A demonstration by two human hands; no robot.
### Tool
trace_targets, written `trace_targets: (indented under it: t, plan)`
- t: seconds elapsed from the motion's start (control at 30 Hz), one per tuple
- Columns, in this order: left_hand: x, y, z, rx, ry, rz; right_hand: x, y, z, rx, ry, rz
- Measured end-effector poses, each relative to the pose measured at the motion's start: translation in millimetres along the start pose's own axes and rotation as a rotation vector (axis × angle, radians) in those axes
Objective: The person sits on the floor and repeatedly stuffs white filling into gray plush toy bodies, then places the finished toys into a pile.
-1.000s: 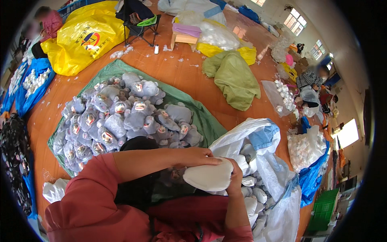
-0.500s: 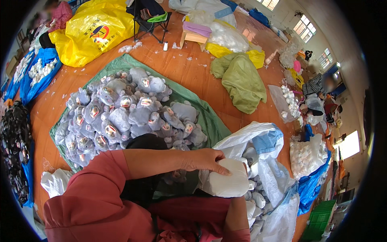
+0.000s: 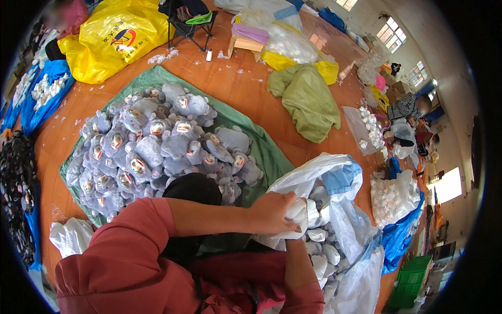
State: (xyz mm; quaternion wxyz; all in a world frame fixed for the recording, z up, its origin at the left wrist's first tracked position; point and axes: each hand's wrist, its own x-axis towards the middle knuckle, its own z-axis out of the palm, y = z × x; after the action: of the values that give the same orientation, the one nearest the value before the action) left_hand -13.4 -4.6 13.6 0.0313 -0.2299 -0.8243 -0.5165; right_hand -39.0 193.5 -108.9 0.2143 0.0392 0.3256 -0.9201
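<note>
Left hand [image 3: 273, 213] is clenching a white stuffed piece [image 3: 299, 215] at the mouth of the white sack [image 3: 334, 180], near right. Right hand is sitting hidden under it, fingers can't tell. Grey plush pile [image 3: 157, 146] is lying far left on green tarp [image 3: 264, 152].

Grey plush toys [image 3: 157, 141] lay on a green sheet [image 3: 261, 152] at ten o'clock; white stuffing [image 3: 298, 214] filled a white-and-blue sack [image 3: 340, 178]; the sleeve [image 3: 120, 251] was pink.

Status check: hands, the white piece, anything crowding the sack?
Left hand gripping soft white stuffed piece over open white woven sack. Right hand hidden beneath, state unclear. Sack holds more white pieces; grey plush toy pile alongside.
</note>
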Motion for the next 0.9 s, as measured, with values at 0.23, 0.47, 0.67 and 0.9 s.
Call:
trace_targets:
  t: [0.23, 0.47, 0.67, 0.9]
  plan:
    - [6, -5, -13, -0.082, -0.032, -0.043, -11, 1, 51, -0.569, 0.027, -0.376]
    - [25, -11, -54, -0.418, -0.178, -0.251, -50, -33, 113, -0.845, 0.041, -0.205]
    - [26, -11, -66, -0.493, -0.203, -0.266, -51, -41, 115, -0.475, -0.209, -0.132]
    - [20, -14, -50, -0.492, -0.196, -0.375, -43, -23, 108, -0.693, -0.016, 0.028]
